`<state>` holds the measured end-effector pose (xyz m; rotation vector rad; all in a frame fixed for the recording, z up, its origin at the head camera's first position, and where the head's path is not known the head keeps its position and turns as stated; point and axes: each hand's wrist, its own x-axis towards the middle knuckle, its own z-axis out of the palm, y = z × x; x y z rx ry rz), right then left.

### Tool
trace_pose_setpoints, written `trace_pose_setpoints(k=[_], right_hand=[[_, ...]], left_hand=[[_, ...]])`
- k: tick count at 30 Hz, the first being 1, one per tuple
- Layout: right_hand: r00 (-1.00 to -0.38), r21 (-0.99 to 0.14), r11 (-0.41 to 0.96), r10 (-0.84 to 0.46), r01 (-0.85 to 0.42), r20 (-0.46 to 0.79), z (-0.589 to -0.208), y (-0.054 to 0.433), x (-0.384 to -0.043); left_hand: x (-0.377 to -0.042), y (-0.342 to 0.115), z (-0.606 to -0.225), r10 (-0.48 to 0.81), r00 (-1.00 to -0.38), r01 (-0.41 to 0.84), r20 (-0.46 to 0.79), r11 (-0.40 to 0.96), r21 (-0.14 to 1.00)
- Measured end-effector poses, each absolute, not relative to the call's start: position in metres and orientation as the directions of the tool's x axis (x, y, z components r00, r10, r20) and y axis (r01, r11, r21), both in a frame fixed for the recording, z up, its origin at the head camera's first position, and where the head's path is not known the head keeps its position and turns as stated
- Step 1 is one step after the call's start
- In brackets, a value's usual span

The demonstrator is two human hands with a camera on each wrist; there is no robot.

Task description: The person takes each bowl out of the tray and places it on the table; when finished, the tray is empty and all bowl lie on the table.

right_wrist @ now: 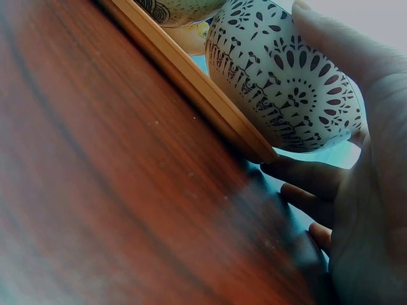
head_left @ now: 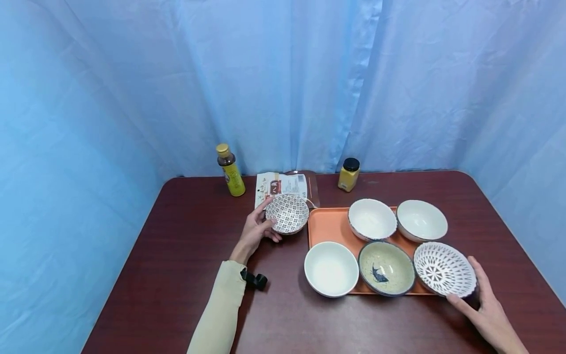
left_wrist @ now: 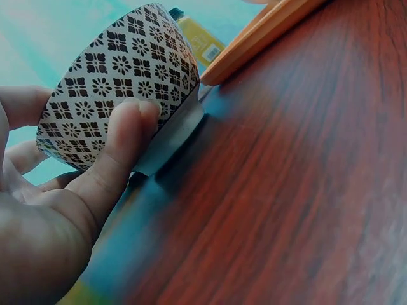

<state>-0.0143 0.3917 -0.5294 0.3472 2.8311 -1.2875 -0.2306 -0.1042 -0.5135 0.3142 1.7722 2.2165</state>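
My left hand (head_left: 256, 230) grips a small bowl (head_left: 288, 214) with a dark floral pattern, left of the orange tray (head_left: 327, 223). In the left wrist view its thumb (left_wrist: 113, 149) lies against the bowl's outer wall; whether the foot touches the table is unclear. At the tray's right end, my right hand (head_left: 486, 307) holds a white bowl (head_left: 444, 269) with a dark petal pattern, thumb and fingers spread round its side. In the right wrist view, fingertips reach the tray corner. A greenish bowl (head_left: 386, 268) with a blue motif stands beside it.
A plain white bowl (head_left: 331, 269) overlaps the tray's front left. Two white bowls, one left (head_left: 372, 219) and one right (head_left: 422, 220), stand at its back. Behind are a yellow bottle (head_left: 232, 172), a food packet (head_left: 283, 187) and a black-lidded jar (head_left: 349, 175). Blue curtains surround the table.
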Motion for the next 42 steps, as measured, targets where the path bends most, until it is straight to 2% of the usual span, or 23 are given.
trace_pose_setpoints(k=[11, 22, 33, 37, 42], right_hand=[[-0.967, -0.739, 0.626, 0.207, 0.249, -0.15, -0.526, 0.392, -0.018], [-0.972, -0.746, 0.627, 0.203, 0.223, -0.12, -0.528, 0.391, -0.016], [-0.972, -0.753, 0.619, 0.2, 0.224, -0.124, -0.526, 0.39, -0.017], [-0.972, -0.762, 0.608, 0.199, 0.223, -0.125, -0.526, 0.391, -0.016], [-0.975, -0.765, 0.611, 0.197, 0.201, -0.099, -0.527, 0.39, -0.014]], left_hand=[[-0.232, -0.106, -0.517, 0.356, -0.934, -0.11, -0.029, -0.209, 0.972], [-0.233, -0.113, -0.509, 0.327, -0.94, -0.119, -0.095, -0.056, 0.991], [-0.228, -0.13, -0.472, 0.198, -0.98, 0.016, 0.022, -0.032, 0.999], [-0.221, -0.128, -0.458, 0.23, -0.97, 0.082, 0.083, -0.016, 0.997], [-0.209, -0.117, -0.446, 0.33, -0.929, 0.177, 0.166, 0.004, 0.984]])
